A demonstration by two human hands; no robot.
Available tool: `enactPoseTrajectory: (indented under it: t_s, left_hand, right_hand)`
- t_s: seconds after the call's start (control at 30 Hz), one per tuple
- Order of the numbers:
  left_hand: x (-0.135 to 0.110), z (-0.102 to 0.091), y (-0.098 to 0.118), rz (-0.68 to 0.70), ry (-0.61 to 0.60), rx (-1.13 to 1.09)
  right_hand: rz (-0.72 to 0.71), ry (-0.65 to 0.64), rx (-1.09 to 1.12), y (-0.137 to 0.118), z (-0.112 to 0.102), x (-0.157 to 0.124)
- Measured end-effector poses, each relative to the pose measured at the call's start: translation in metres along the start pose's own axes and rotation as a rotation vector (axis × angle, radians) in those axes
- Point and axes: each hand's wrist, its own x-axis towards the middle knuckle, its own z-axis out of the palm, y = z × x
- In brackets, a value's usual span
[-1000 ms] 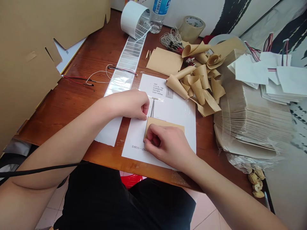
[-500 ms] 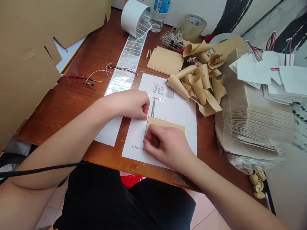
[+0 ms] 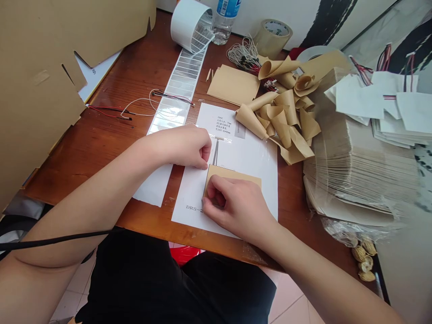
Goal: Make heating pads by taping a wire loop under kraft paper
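Observation:
On the white printed sheet (image 3: 256,157) lies a square of brown kraft paper (image 3: 232,173), mostly under my right hand (image 3: 232,202). The right thumb and forefinger are pinched together at the square's left edge. My left hand (image 3: 194,146) is closed just beyond the square's upper left corner, its fingertips on the sheet; anything inside it is hidden. Beside the left hand, a thin grey strip (image 3: 216,150) runs down the sheet toward the square, below a short clear strip (image 3: 221,138) lying crosswise.
Silver labels (image 3: 175,85) trail from a roll (image 3: 185,27) at the back. Thin wires (image 3: 128,112) lie on the left. Curled brown paper (image 3: 283,117), a flat brown stack (image 3: 234,85), packing tape (image 3: 273,38) and a bottle (image 3: 224,22) stand behind. Bundled cardboard (image 3: 357,166) borders the right.
Both hands hold the same pose and place. Only a very slight shift of the whole view shows.

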Motion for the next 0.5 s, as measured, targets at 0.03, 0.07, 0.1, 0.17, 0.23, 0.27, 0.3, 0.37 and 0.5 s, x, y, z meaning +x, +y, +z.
enactPoseTrajectory:
  t_s: [0.03,0.07,0.1,0.17,0.23,0.27,0.3,0.37,0.5]
  left_hand:
    - [0.0000,-0.0001,0.0002,-0.003,0.000,0.002]
    - [-0.0001,-0.0002,0.0004,-0.005,0.000,0.003]
    - [-0.0002,-0.0003,0.0006,-0.006,0.000,0.002]
    - [-0.0006,-0.0004,0.0011,-0.011,0.001,0.001]
    - [-0.0011,-0.0004,0.0012,-0.016,-0.001,0.002]
    - [-0.0012,-0.0004,0.0012,-0.016,-0.002,0.004]
    - [-0.0014,-0.0003,0.0011,-0.013,-0.002,0.005]
    - [-0.0014,-0.0002,0.0007,0.000,0.002,0.002]
    - [-0.0014,0.0001,0.0005,0.000,0.001,0.001]
  right_hand:
    - [0.002,-0.003,0.004,-0.0001,-0.0003,0.0001]
    - [0.003,-0.004,0.007,-0.0002,-0.0006,0.0002]
    - [0.005,-0.004,0.011,-0.0003,-0.0009,0.0003]
    - [0.005,-0.005,0.020,-0.0002,-0.0013,0.0005]
    - [0.006,-0.014,0.033,0.0002,-0.0018,0.0006]
    - [0.007,-0.019,0.039,0.0006,-0.0020,0.0005]
    - [0.007,-0.023,0.044,0.0010,-0.0022,0.0004]
    - [0.006,-0.026,0.049,0.0019,-0.0027,0.0000]
    - [0.001,-0.024,0.060,0.0027,-0.0039,-0.0006]
